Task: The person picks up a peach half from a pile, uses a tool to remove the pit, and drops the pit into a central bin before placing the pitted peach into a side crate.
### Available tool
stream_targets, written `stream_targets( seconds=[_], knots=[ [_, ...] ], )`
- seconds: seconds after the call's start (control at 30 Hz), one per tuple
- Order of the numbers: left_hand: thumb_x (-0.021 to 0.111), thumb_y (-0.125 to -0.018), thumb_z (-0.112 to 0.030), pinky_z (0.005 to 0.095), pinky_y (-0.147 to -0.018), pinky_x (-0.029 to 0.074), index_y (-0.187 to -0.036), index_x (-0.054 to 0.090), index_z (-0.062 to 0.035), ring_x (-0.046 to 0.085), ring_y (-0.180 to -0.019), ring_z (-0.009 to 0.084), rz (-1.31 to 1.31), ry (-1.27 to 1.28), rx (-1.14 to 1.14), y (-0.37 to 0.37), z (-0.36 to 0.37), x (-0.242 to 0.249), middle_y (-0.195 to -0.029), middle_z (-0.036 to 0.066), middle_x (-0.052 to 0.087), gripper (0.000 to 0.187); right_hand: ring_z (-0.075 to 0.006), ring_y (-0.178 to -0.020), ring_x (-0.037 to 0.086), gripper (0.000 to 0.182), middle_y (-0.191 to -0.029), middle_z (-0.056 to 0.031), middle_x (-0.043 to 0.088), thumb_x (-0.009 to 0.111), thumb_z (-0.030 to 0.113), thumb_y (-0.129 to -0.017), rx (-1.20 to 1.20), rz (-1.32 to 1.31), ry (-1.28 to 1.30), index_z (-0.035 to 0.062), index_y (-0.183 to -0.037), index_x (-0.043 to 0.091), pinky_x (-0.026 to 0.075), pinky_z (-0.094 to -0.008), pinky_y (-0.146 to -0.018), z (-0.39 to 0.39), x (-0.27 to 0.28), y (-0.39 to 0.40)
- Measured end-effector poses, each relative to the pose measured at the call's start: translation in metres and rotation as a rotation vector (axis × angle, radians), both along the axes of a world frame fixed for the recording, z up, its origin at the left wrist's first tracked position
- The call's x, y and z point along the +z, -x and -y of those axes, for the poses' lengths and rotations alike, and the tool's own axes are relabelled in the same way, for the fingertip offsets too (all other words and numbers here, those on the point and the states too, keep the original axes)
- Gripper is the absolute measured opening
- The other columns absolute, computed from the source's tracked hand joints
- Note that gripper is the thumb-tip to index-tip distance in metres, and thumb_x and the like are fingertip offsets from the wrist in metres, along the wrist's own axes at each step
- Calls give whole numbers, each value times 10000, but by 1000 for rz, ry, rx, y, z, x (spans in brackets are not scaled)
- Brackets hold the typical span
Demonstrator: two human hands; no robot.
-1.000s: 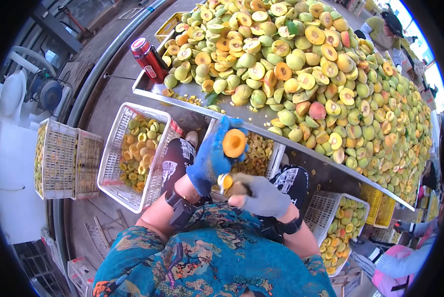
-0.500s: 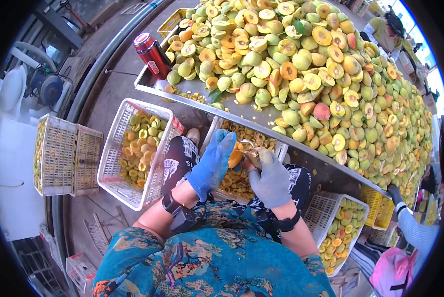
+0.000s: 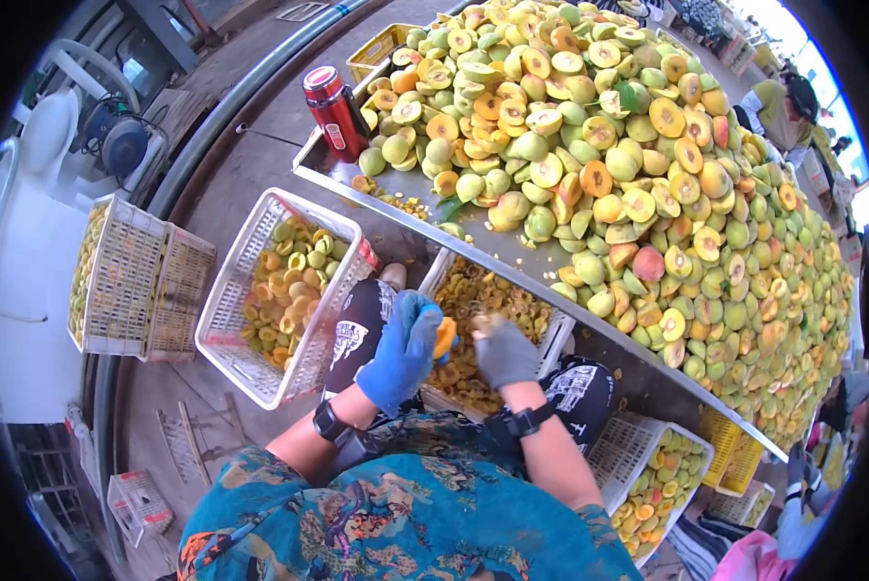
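Note:
My left hand point(image 3: 402, 354), in a blue glove, is closed around an orange-yellow fruit half point(image 3: 444, 337) above a crate of scraps. To its right, my right hand point(image 3: 506, 354) wears a grey glove and is curled round the handle of a small tool point(image 3: 488, 323); motion blurs the tool's tip. The two hands are apart. Beneath them, the white crate point(image 3: 556, 339) between my knees holds cut fruit pieces. A large heap of halved fruit point(image 3: 628, 184) lies on the metal table point(image 3: 550, 290) in front of me.
A red thermos point(image 3: 337, 114) stands at the table's left corner. Left of my knee is a white crate point(image 3: 223, 324) of fruit halves, with stacked crates point(image 3: 124, 281) farther left. Another crate point(image 3: 620, 445) and yellow crates point(image 3: 739, 455) are at right. Other people are at the right edge.
My right hand and its tool have moved away from the fruit half and down a little. My left hand still holds the fruit. The whole view has shifted slightly.

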State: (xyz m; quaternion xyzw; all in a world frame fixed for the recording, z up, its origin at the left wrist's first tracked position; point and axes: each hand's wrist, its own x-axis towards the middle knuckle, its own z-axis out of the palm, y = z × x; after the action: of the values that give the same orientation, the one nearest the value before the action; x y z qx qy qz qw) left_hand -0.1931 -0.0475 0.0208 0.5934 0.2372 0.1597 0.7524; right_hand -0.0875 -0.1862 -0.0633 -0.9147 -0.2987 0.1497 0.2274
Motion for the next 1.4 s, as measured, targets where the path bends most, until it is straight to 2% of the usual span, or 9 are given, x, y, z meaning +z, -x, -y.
stream_targets(
  seconds=[0.17,0.3,0.4,0.57,0.7,0.93,1.3,1.37,1.4],
  knots=[
    [490,-1013,-274,323,-595,516,-996,453,-77,605,-768,187,13,202,-14,-7,-27,16,-849,70,509,201,-400,-932,638,361,-1010,-211,644,572,391,-893,-41,-142,87,92,-1093,549,509,-487,-789,11,10,-18],
    [575,-937,-296,415,-719,514,-1065,558,-58,636,-936,337,-653,-1385,104,-5,-107,28,-1061,164,595,271,-422,-985,618,436,-1068,-249,640,568,432,-896,22,-320,18,78,-1149,549,495,-488,-827,21,5,-24],
    [616,-899,-272,430,-808,506,-1149,601,-73,621,-984,381,-948,-1929,238,1,-155,14,-1186,203,580,320,-437,-968,620,494,-1003,-274,652,587,454,-885,51,-401,-31,36,-1148,575,494,-483,-830,24,-2,-22],
    [619,-896,-282,436,-898,476,-1146,634,-79,587,-1047,381,-407,-1341,-56,-96,-157,17,-1170,196,588,323,-424,-981,623,505,-1011,-264,657,587,459,-880,89,-438,-38,46,-1171,590,494,-478,-842,19,-14,-27],
    [611,-857,-200,474,-898,485,-1207,559,-91,590,-1020,430,-394,-1520,-51,-189,-173,-94,-1154,213,566,371,-406,-998,628,452,-1045,-232,664,589,466,-882,66,-414,-116,115,-1165,630,501,-456,-850,20,-25,-29],
    [684,-718,-103,459,-936,476,-1239,517,-63,556,-1078,447,-154,-1457,2,-214,-138,-109,-1124,233,614,548,-410,-1029,616,503,-1070,-247,654,592,463,-872,-30,-462,-76,115,-1233,548,487,-474,-876,16,-31,-26],
    [583,-938,-300,307,-663,519,-1162,550,-48,607,-790,201,320,691,-241,-99,-49,-2,-1023,81,611,338,-406,-857,657,375,-888,-237,655,632,323,-903,-44,-320,-566,34,-1131,558,511,-422,-719,20,90,-2],
    [595,-951,-296,332,-697,540,-1174,533,-27,626,-804,204,328,702,-208,-85,-27,16,-1044,107,628,355,-414,-827,653,384,-864,-245,649,633,323,-906,-44,-339,-601,23,-1131,550,508,-444,-687,16,101,7],
    [619,-942,-267,337,-730,544,-1171,534,-24,635,-827,201,383,91,-124,-79,-15,19,-1043,112,634,344,-395,-735,635,333,-783,-219,625,627,285,-913,-24,-218,-616,9,-1081,547,486,-429,-635,14,109,12]
  ],
)
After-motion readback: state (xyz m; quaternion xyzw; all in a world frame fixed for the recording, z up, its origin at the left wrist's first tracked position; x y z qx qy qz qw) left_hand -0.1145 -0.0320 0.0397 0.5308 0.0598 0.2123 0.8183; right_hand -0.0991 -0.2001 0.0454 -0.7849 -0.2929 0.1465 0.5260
